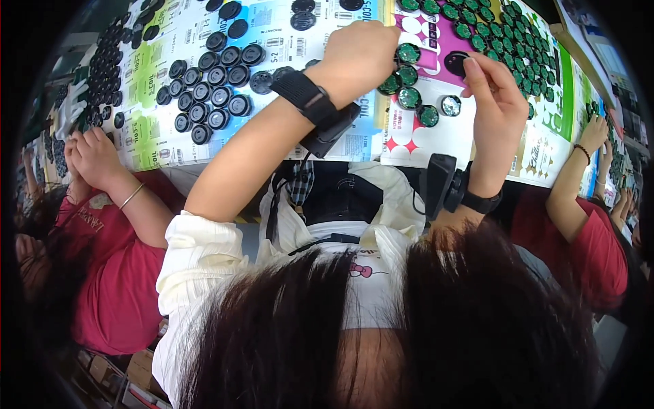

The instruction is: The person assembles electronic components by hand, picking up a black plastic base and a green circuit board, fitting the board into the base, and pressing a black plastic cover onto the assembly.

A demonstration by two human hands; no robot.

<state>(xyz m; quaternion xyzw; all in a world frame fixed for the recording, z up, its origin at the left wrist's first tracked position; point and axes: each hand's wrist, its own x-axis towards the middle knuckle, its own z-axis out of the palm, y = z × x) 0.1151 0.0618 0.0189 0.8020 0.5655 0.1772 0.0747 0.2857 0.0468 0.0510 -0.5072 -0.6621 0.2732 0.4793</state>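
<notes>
My right hand [501, 102] has its thumb and forefinger pinched at the edge of a flat black disc [456, 64], over the purple part of the sheet. Just below that disc lies a round part with a shiny silver face [451, 105]. My left hand [360, 60] reaches forward with its back toward me; its fingers are curled away and hidden. Beside it runs a short line of round black-rimmed parts with green faces [409, 97]. Left of my left forearm, several black round caps [201, 91] sit grouped together.
More green-faced parts [507, 41] cover the far right of the printed sheets [272, 146]. Many black pieces [105, 75] lie at the far left. Co-workers in red sit on both sides, one's hands [95, 157] at left and another's hand [594, 133] at right.
</notes>
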